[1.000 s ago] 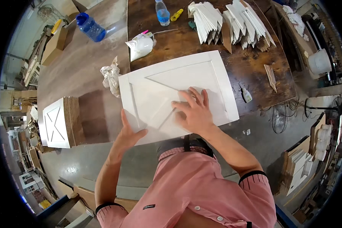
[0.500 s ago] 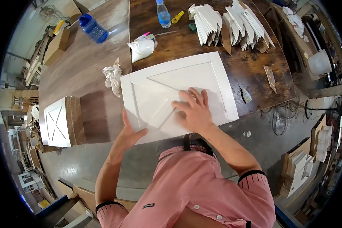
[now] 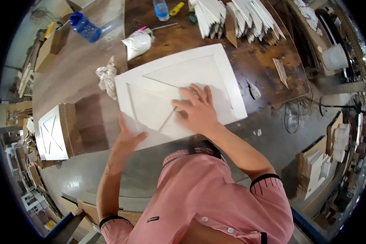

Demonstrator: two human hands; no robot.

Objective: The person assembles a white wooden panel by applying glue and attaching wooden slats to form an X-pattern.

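A white framed panel (image 3: pixel 209 73) with a raised border and diagonal grooves lies tilted at the table's near edge, jutting slightly over it. My right hand (image 3: pixel 199 112) rests on its middle with fingers spread, the fingertips near where the grooves meet. At the panel's lower left corner is my left hand (image 3: pixel 128 138), thumb stretched over the surface and index finger pointing up along the left edge; its other fingers are hidden. Crumpled paper (image 3: pixel 107 79) lies just left of the panel. To its right is a small glue bottle (image 3: pixel 254 91) with a dark tip.
Stacked white strips (image 3: pixel 252 18) stand at the far right of the table (image 3: pixel 293 61). A white bag (image 3: pixel 137 44), a clear bottle (image 3: pixel 161 11) and a blue bottle (image 3: pixel 85 27) are at the back. More grooved panels (image 3: pixel 53 136) are stacked at the left. Cables (image 3: pixel 297 114) lie on the floor at right.
The whole view has shifted, so the table and panel appear farther left and higher. Both hands stay at nearly the same places on the panel.
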